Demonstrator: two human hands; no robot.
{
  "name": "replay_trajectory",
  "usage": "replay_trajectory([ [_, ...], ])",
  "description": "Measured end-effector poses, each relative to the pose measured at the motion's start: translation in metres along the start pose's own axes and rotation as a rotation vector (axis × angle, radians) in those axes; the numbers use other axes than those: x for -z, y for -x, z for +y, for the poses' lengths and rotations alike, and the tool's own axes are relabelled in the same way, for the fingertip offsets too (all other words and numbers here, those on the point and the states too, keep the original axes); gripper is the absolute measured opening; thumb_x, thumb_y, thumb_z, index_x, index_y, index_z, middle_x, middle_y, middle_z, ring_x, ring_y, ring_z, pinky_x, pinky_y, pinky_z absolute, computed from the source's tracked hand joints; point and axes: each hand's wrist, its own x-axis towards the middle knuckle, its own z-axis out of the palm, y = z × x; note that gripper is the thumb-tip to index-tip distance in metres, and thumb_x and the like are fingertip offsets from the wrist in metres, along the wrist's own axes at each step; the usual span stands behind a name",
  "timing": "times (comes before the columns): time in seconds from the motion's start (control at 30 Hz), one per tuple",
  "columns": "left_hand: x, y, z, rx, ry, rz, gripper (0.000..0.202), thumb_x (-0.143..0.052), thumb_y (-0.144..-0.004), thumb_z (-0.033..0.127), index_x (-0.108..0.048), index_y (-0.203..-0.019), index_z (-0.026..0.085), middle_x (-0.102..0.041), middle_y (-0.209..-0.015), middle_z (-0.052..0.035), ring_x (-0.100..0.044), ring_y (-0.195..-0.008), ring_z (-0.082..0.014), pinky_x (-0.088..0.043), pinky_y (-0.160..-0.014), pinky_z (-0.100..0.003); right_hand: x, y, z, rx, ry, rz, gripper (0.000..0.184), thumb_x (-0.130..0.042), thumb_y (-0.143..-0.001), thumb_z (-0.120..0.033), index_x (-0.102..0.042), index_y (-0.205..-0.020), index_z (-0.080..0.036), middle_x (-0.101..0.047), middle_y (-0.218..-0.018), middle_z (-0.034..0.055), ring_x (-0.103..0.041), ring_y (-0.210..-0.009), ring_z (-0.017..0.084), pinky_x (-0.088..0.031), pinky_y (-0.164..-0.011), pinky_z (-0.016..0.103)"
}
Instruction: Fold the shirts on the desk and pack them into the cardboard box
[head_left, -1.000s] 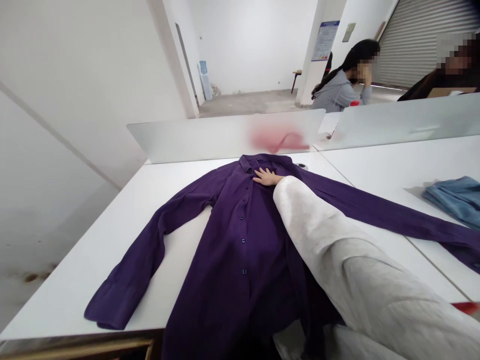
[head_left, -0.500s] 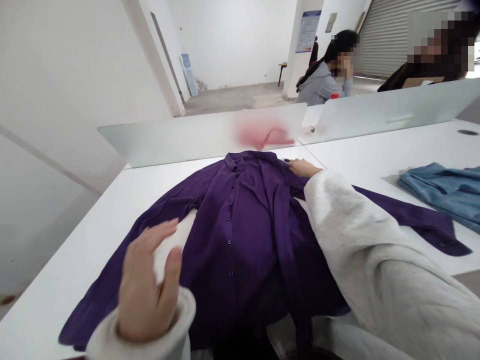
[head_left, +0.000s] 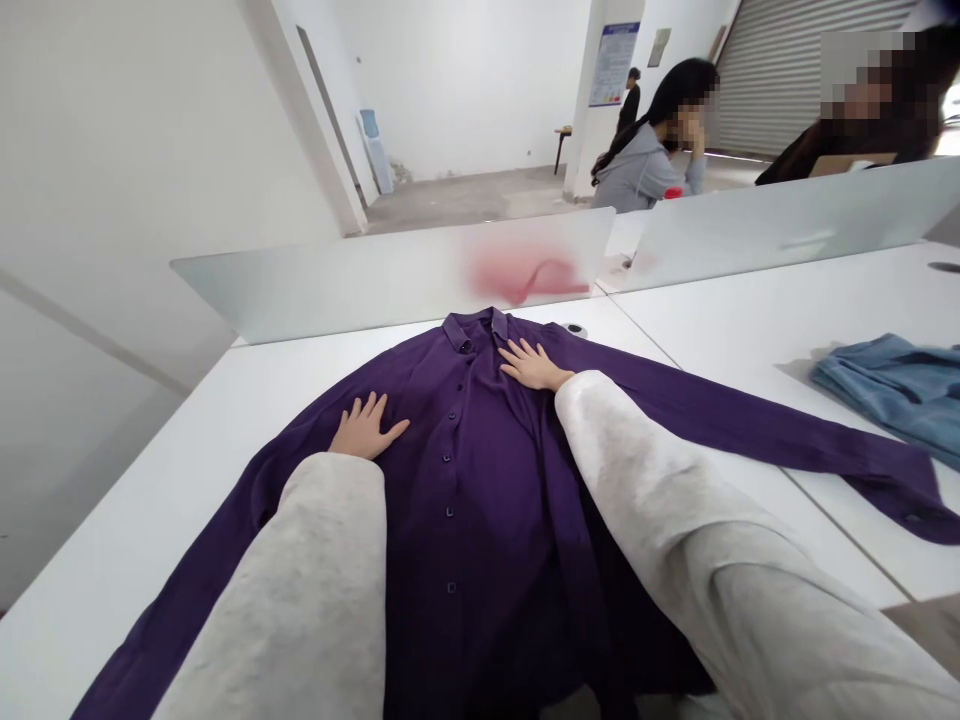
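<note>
A purple button-up shirt lies spread front side up on the white table, its collar at the far side and both sleeves stretched outward. My left hand rests flat near the shirt's left armhole, fingers spread. On the upper right of the chest, just below the collar, my right hand lies palm down with its fingers apart. Dark buttons run down the front. The right front panel has loose folds, and my right forearm covers part of that side.
A frosted divider runs along the table's far edge, with a blurred red thing behind it. Folded blue fabric lies at the right. Beyond the divider sit a person in a grey hoodie and another person; someone stands farther back.
My left hand has come down from the air onto the shirt. My right hand has moved from the far shoulder to the chest. The collar and right sleeve now lie more spread out.
</note>
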Motion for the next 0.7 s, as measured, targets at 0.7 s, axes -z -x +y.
replay_trajectory([
  [0.7,0.042,0.219,0.065,-0.096,-0.086,0.087,0.060,-0.036,-0.092,0.055,-0.043,-0.141,0.021,-0.050,-0.141,-0.0116,-0.046,-0.129,-0.0301,-0.024,-0.112,-0.054,-0.004,-0.026,0.012,-0.086,-0.015,0.037,0.063,-0.018,-0.096,-0.052,-0.023,-0.151,-0.023,-0.016,-0.158,0.0068,-0.010,-0.144,0.033,-0.012,-0.112,0.060],
])
